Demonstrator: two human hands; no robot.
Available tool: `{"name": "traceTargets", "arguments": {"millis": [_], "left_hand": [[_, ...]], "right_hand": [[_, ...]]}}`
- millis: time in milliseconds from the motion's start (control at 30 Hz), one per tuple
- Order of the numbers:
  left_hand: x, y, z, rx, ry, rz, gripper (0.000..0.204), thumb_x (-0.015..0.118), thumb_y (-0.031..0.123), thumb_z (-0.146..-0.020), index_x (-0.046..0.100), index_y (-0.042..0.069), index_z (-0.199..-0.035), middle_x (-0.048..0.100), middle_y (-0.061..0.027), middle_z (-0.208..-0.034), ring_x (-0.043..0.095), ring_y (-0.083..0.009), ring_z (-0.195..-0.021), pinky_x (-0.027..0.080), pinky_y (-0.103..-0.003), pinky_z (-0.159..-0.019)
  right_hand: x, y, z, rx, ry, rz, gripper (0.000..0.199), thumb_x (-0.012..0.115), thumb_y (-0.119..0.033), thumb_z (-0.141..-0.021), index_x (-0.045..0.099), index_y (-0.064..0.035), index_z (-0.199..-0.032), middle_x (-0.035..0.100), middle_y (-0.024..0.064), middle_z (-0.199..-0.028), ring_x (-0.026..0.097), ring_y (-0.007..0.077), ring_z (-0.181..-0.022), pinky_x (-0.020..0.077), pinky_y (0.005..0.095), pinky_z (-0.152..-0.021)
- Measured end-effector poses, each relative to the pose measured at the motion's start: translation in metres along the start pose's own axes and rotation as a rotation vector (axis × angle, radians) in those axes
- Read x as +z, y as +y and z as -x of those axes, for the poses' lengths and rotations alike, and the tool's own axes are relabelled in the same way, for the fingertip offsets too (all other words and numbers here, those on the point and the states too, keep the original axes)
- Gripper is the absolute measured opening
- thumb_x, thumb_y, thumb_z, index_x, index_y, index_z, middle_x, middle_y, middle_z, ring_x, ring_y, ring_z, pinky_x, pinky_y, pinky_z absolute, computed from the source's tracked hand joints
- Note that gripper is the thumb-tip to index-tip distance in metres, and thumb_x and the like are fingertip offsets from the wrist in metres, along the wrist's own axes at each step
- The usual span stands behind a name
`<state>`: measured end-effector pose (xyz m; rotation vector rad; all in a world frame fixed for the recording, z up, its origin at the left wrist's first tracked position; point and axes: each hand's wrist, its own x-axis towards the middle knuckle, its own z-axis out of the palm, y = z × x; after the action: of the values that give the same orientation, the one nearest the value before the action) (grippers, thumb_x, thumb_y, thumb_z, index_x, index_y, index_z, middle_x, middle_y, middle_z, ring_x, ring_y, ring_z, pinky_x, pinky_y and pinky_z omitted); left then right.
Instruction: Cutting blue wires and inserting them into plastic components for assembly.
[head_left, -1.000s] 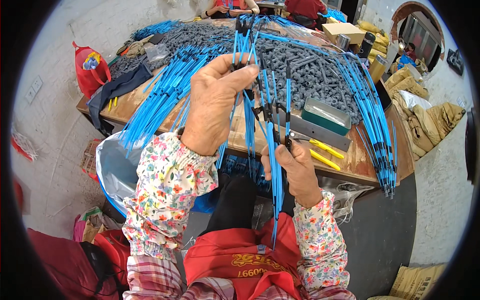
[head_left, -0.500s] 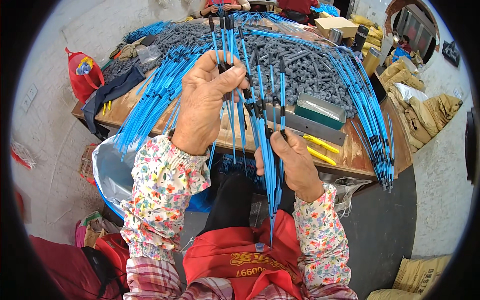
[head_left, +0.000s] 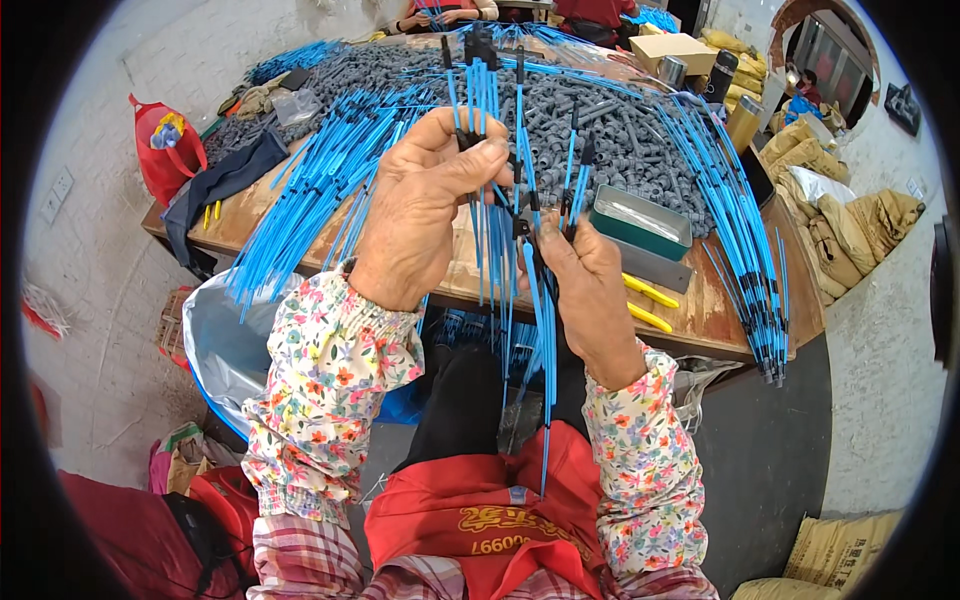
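Note:
My left hand (head_left: 425,205) is closed around an upright bunch of thin blue rods (head_left: 483,100) with black fittings, thumb pressed over it. My right hand (head_left: 590,285), to the right and slightly lower, grips a second bunch of blue rods (head_left: 546,350), whose lower tips hang over my lap. Between the hands the two bunches come close and partly cross; black fittings sit near the right thumb. Whether any single rod is shared by both hands I cannot tell. Behind them spreads a heap of grey plastic fittings (head_left: 600,130) on the table.
Blue rods (head_left: 310,200) lie in a pile on the table's left; another row (head_left: 740,230) overhangs its right edge. A green box (head_left: 642,222), a metal bar (head_left: 655,265) and yellow handles (head_left: 650,305) lie right. A lined bin (head_left: 225,330) stands left. People sit across the table.
My right hand has risen slightly, and its rods have tilted and moved up closer to the left bunch. The left hand has shifted a little to the right, still holding its rods.

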<state>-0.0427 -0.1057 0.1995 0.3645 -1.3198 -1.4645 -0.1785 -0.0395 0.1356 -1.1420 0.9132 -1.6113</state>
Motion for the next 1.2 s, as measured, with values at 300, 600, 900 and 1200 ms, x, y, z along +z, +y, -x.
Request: {"name": "traceTargets", "arguments": {"millis": [300, 600, 900, 1200], "left_hand": [[-0.022, 0.001, -0.009, 0.039, 0.124, -0.027, 0.011, 0.059, 0.011, -0.089, 0.059, 0.005, -0.098, 0.061, -0.0029, -0.084, 0.056, -0.0102, -0.073, 0.043, -0.023, -0.066], [-0.028, 0.019, -0.004, 0.018, 0.048, -0.041, 0.011, 0.06, 0.01, -0.088, 0.058, 0.004, -0.098, 0.064, -0.0047, -0.081, 0.055, -0.0103, -0.064, 0.044, -0.023, -0.059], [0.026, 0.02, 0.011, -0.087, 0.069, -0.079, 0.021, 0.064, 0.006, -0.083, 0.055, 0.002, -0.103, 0.065, -0.0058, -0.083, 0.062, -0.0116, -0.073, 0.048, -0.021, -0.063], [0.018, 0.002, 0.015, 0.002, 0.083, -0.25, 0.021, 0.064, 0.005, -0.083, 0.055, 0.004, -0.102, 0.063, -0.0045, -0.085, 0.06, -0.0114, -0.071, 0.047, -0.024, -0.061]], "right_hand": [[-0.01, 0.011, 0.001, -0.105, 0.15, 0.451, 0.024, 0.045, -0.023, -0.098, 0.053, -0.0009, -0.093, 0.058, 0.0029, -0.07, 0.055, 0.0077, -0.059, 0.0468, 0.0233, -0.055], [-0.045, 0.007, -0.01, -0.191, 0.284, 0.42, 0.026, 0.044, -0.026, -0.099, 0.05, -0.0023, -0.09, 0.058, 0.0042, -0.072, 0.058, 0.0106, -0.06, 0.0481, 0.0224, -0.053], [0.022, -0.045, -0.013, -0.188, 0.296, 0.485, 0.022, 0.045, -0.023, -0.098, 0.049, -0.0022, -0.091, 0.055, 0.0041, -0.067, 0.057, 0.0122, -0.054, 0.0458, 0.0257, -0.047], [0.035, -0.024, -0.009, -0.45, 0.332, 0.739, 0.019, 0.054, -0.018, -0.092, 0.049, -0.0001, -0.087, 0.055, 0.0237, -0.064, 0.054, 0.0455, -0.063, 0.041, 0.0476, -0.052]]}}
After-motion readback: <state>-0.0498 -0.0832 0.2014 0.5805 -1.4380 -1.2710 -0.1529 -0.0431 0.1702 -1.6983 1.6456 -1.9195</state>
